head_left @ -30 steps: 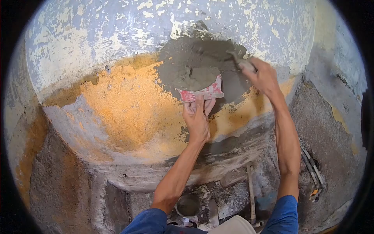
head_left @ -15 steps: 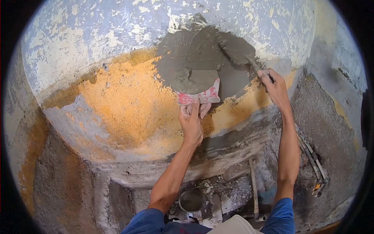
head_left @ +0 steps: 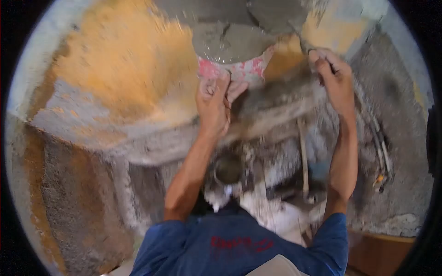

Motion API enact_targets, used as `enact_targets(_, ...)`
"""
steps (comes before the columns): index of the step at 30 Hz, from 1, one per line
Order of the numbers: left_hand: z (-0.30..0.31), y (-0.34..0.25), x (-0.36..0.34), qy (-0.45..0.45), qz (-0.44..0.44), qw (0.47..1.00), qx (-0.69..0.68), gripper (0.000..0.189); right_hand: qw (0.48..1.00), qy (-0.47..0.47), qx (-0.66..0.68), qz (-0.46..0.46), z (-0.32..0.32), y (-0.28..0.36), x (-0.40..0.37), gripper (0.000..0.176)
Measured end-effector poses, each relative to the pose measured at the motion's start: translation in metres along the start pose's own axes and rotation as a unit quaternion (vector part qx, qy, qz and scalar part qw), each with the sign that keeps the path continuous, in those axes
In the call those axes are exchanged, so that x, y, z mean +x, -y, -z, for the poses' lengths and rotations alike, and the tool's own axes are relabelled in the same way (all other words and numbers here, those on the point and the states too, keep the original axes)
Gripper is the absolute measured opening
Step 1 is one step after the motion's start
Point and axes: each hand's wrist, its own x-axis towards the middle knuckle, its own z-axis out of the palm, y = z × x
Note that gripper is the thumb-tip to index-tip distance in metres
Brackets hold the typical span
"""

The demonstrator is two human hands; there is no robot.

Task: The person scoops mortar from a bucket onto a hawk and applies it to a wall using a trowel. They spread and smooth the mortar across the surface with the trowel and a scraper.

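Note:
My left hand (head_left: 214, 110) grips the lower edge of a small red-and-white board (head_left: 251, 69), fingers behind and thumb in front. A wet heap of grey mortar (head_left: 230, 43) covers the board's upper part. My right hand (head_left: 335, 82) is closed round the handle of a trowel (head_left: 304, 44), up and to the right of the board. The trowel's blade lies toward the grey wet patch on the wall (head_left: 184, 11) and blends with it, so contact is hard to judge. Motion blurs the view.
Bare orange wall (head_left: 124, 55) spreads left of the board. Below are a round bucket (head_left: 228, 169), a long wooden-handled tool (head_left: 304, 158) and pale sacking (head_left: 271, 211). Thin rods or hoses (head_left: 378, 138) lean at the right.
The view has tipped downward, so the wall patch sits at the top edge and more shirt and floor show. My right hand and trowel have come lower on the wall patch, nearer the board's level.

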Motion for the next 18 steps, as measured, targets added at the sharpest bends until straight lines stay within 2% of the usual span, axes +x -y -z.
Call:
enact_targets(2, 0.041, 0.010, -0.041, 0.008, 0.038, 0.999, 0.032, 0.018, 0.997, 0.049, 0.003, -0.066, -0.010, -0.025, -0.045, 0.040)
enact_targets(4, 0.083, 0.023, -0.090, -0.044, 0.107, 0.991, 0.066, 0.018, 0.990, 0.101, 0.003, -0.095, -0.027, -0.054, -0.092, 0.040)
enact_targets(6, 0.124, 0.041, -0.135, -0.091, 0.175, 0.975, 0.103, 0.023, 0.972, 0.157, -0.056, -0.168, -0.051, -0.090, -0.150, 0.041)
enact_targets(8, 0.185, 0.076, -0.185, -0.186, 0.249, 0.944, 0.115, 0.030, 0.956, 0.156, 0.023, -0.246, -0.090, -0.126, -0.212, 0.042)
enact_targets(9, 0.211, 0.095, -0.204, -0.185, 0.276, 0.934, 0.128, 0.032, 0.950, 0.178, -0.020, -0.257, -0.109, -0.159, -0.252, 0.043)
enact_targets(10, 0.234, 0.115, -0.219, -0.187, 0.297, 0.926, 0.142, 0.034, 0.919, 0.216, -0.040, -0.326, -0.129, -0.180, -0.288, 0.044)
enact_targets(12, 0.284, 0.160, -0.238, -0.211, 0.335, 0.908, 0.139, 0.034, 0.942, 0.178, -0.042, -0.283, -0.175, -0.223, -0.361, 0.039)
enact_targets(13, 0.306, 0.182, -0.255, -0.241, 0.374, 0.887, 0.128, 0.033, 0.912, 0.199, -0.051, -0.354, -0.193, -0.229, -0.380, 0.039)
enact_targets(16, 0.379, 0.258, -0.284, -0.224, 0.417, 0.870, 0.138, 0.033, 0.940, 0.203, -0.168, -0.216, -0.244, -0.294, -0.467, 0.039)
enact_targets(18, 0.422, 0.303, -0.300, -0.215, 0.437, 0.860, 0.151, 0.033, 0.924, 0.233, -0.173, -0.249, -0.268, -0.324, -0.500, 0.039)
